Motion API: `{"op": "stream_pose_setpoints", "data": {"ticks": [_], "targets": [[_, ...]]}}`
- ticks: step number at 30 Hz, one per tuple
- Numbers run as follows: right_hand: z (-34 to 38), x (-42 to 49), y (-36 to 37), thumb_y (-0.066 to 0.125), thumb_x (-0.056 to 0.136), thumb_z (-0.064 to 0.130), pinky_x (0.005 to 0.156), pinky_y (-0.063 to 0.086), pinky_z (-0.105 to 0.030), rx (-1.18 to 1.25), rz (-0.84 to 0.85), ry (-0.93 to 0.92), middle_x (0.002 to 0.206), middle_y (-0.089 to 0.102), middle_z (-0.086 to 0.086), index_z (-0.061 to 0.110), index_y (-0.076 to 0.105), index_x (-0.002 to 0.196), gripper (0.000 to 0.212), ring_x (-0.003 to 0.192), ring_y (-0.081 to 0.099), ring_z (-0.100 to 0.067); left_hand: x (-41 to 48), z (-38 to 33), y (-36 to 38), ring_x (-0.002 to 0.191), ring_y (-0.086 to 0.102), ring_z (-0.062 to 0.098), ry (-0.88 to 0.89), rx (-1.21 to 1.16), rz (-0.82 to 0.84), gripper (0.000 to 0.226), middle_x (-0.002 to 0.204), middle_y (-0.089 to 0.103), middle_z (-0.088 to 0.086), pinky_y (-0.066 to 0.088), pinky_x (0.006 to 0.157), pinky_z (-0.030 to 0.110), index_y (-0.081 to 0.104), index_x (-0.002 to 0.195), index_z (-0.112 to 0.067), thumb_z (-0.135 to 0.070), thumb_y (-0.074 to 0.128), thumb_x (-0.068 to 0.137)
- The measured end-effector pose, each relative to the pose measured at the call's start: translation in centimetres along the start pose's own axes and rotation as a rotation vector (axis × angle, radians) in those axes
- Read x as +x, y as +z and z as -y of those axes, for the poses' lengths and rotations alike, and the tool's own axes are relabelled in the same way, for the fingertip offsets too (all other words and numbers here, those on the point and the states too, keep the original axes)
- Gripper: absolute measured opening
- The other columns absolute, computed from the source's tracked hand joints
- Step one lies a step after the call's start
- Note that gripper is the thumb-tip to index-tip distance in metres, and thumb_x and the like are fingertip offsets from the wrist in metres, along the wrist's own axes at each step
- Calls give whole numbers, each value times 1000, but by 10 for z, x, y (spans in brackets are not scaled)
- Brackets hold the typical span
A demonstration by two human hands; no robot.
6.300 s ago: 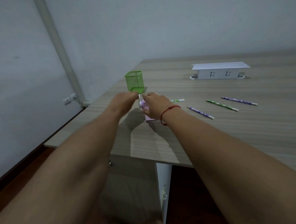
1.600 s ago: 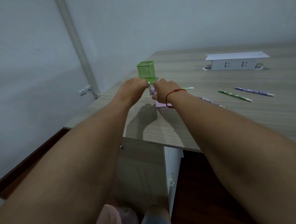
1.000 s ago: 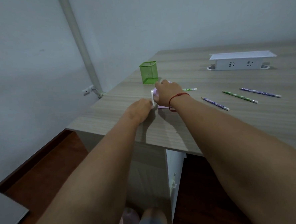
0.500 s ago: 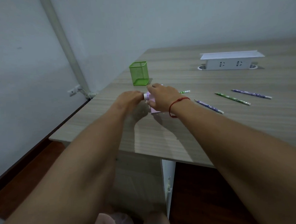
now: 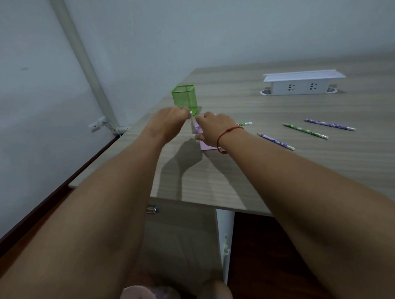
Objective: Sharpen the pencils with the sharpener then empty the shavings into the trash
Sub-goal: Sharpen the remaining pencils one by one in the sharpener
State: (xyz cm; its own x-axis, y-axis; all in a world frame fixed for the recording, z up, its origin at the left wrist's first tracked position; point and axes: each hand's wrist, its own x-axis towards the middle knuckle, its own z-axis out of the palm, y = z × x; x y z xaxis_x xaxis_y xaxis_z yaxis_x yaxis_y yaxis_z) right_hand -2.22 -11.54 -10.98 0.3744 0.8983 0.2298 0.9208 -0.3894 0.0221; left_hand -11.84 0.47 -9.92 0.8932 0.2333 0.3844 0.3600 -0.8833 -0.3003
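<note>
Pink sharpener (image 5: 207, 146) on wooden desk (image 5: 286, 178) near its left edge, right hand (image 5: 213, 130) curled over its top, left hand (image 5: 167, 122) fingers pinched on white crank (image 5: 191, 124) at its left end, pencil (image 5: 244, 123) end showing past right hand, three loose pencils (image 5: 276, 141) further right, green mesh cup (image 5: 184, 98) just behind, grey wall (image 5: 207, 21).

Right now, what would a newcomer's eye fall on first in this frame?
In the centre, the right hand holds a pink sharpener while the left hand grips its white crank. Just behind them stands a bright green mesh cup. Three loose pencils lie to the right.
</note>
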Motion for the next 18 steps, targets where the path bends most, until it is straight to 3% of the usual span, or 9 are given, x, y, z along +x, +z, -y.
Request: {"op": "stream_pose_setpoints", "data": {"ticks": [5,9,13,18], "targets": [[2,-2,-2,49,96,40,96,43,-39,-11,0,13,140,47,-12,14,43,137,48,124,51,-32,-11,-6,-12,88,63,42,12,-87,7,18,96,65,24,52,70,46,60,99,-2,-5,43,94],[3,-1,-3,52,95,39,97,43,-39,15,5,31,138,48,-13,14,47,133,46,124,51,-34,-35,-23,-11,91,61,46,-61,-172,-49,19,101,65,27,47,71,47,59,105,-3,-8,44,95],[4,-2,-5,50,95,39,96,43,-38,6,1,27,136,49,-15,13,47,132,45,122,52,-35,-57,-42,2,94,61,41,-136,-221,45,24,107,64,22,45,75,43,54,117,-7,-14,42,98],[4,-4,-1,44,96,37,94,45,-41,9,-16,4,136,49,-14,13,46,133,45,118,54,-34,-56,-46,20,99,62,39,-198,-212,151,24,112,64,21,46,80,44,54,113,-2,-13,39,98]]}}
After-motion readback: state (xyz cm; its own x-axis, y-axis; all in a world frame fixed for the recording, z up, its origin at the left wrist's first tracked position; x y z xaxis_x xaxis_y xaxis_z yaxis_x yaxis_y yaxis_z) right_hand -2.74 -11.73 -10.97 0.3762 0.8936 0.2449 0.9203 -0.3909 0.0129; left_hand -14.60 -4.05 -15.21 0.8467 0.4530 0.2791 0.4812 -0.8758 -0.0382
